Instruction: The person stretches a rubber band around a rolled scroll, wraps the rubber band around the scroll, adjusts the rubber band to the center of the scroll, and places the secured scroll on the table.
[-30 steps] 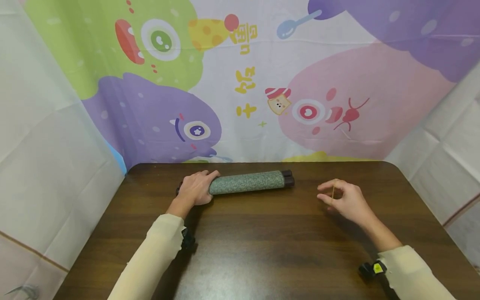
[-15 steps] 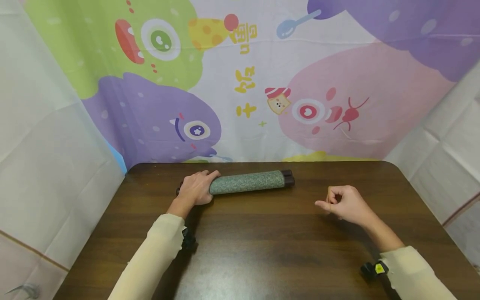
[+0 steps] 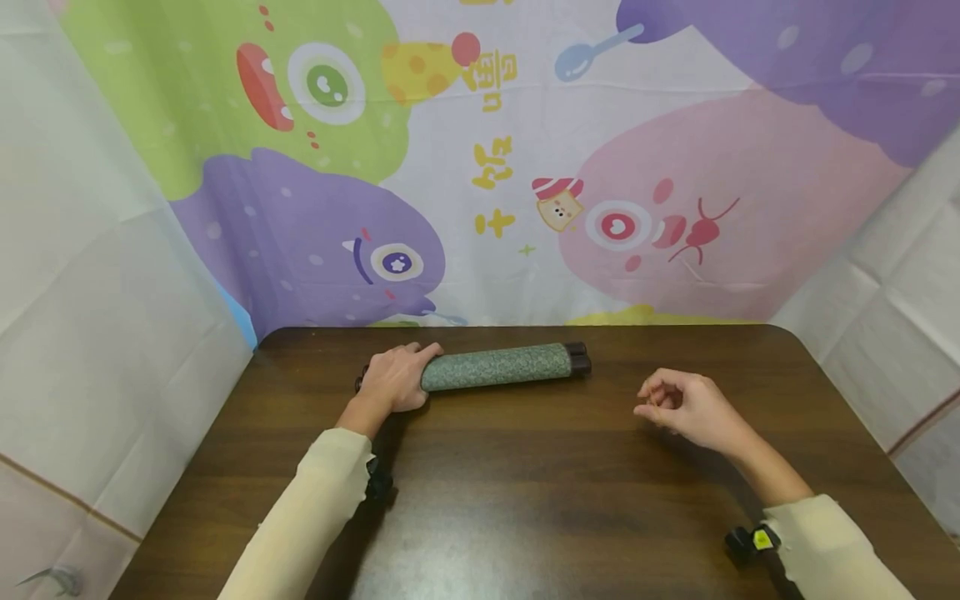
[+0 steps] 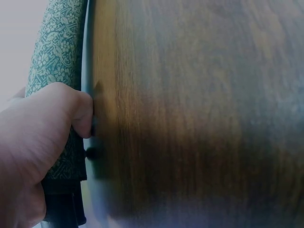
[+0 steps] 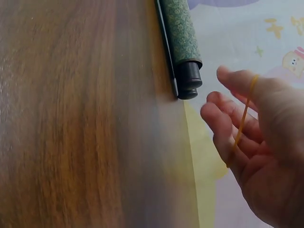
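A rolled-up scroll (image 3: 498,367) with green floral cloth and dark paired roller ends lies near the table's far edge. My left hand (image 3: 393,379) grips it near its left end, fingers over the top and thumb (image 4: 84,114) along the near side. To the right of the scroll and apart from it, my right hand (image 3: 697,408) hovers over the table with loosely bent fingers. An orange rubber band (image 5: 242,121) is looped around its thumb and a finger, stretched across the gap between them. The right wrist view also shows the scroll's dark roller ends (image 5: 188,78).
The brown wooden table (image 3: 487,500) has rounded far corners. Behind it hangs a cloth printed with cartoon monsters (image 3: 495,275). Pale sheets cover the left side (image 3: 82,292) and the right side (image 3: 907,267).
My right hand's fingers curled inward, then spread slightly again, with the rubber band less visible from above. My left hand and the scroll stay in place; the head view shifted slightly.
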A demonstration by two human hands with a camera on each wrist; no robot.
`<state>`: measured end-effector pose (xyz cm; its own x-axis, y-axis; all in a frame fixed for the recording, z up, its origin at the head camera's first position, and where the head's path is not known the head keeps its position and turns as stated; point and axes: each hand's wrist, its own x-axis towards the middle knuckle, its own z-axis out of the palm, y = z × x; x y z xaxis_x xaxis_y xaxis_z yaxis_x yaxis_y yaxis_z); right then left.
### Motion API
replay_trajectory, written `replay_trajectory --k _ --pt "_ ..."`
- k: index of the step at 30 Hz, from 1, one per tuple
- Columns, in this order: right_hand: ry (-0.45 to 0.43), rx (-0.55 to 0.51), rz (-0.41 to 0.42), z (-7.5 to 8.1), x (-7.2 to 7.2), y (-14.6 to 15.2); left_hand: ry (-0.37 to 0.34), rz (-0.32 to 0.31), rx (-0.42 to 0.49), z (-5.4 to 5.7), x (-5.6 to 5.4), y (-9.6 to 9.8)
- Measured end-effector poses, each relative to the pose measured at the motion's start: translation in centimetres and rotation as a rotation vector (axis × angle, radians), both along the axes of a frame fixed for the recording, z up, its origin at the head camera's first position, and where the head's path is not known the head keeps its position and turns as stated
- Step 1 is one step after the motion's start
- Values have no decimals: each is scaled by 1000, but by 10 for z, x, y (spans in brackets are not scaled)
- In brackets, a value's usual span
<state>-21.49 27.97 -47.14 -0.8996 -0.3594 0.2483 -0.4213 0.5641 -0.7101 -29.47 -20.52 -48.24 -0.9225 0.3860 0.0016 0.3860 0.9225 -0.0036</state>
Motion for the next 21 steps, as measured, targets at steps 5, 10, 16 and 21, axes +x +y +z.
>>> replay_trajectory --k 5,10,16,21 --pt "-1 -5 22 2 -1 -1 -6 5 -8 0 0 1" --pt "-75 -33 36 5 1 -1 -1 8 -4 1 1 1" --pt "-105 -31 17 7 2 0 28 8 -2 0 1 0" --pt "-98 -68 27 8 2 0 98 1 21 1 2 1"
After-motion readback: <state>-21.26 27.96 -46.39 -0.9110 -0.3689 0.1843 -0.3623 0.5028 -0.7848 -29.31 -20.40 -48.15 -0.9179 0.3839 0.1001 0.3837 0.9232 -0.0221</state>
